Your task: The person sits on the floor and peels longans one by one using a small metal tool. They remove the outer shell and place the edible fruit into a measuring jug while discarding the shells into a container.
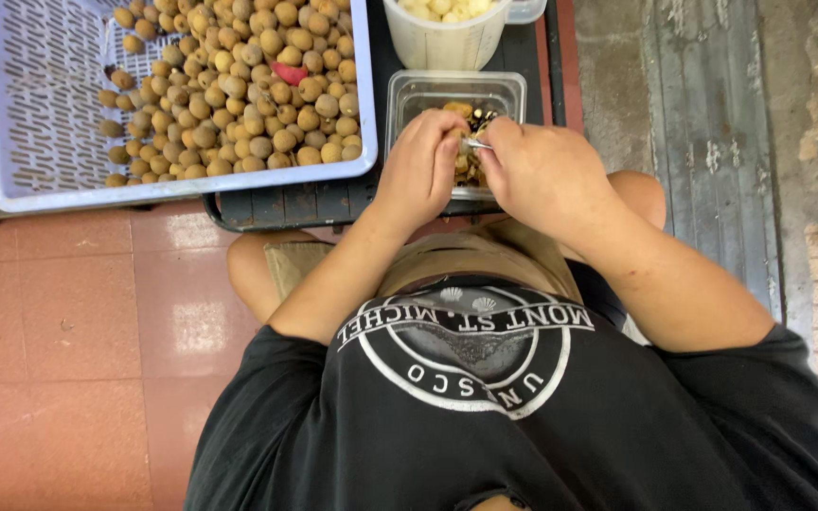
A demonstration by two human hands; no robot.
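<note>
A makeshift fruit-preparing spot, set low to the ground rather than in a fitted kitchen. At eleven o'clock a large pale plastic crate (pixel 40 114) holds heaps of small brown fruit (pixel 239 85). Worn red floor tiles (pixel 59 350) lie at eight o'clock, and rough, stained concrete (pixel 712 123) at two o'clock.

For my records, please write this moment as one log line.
left hand: holds small fruit | right hand: holds small metal tool | both over clear tub | blue crate: brown fruits
</note>
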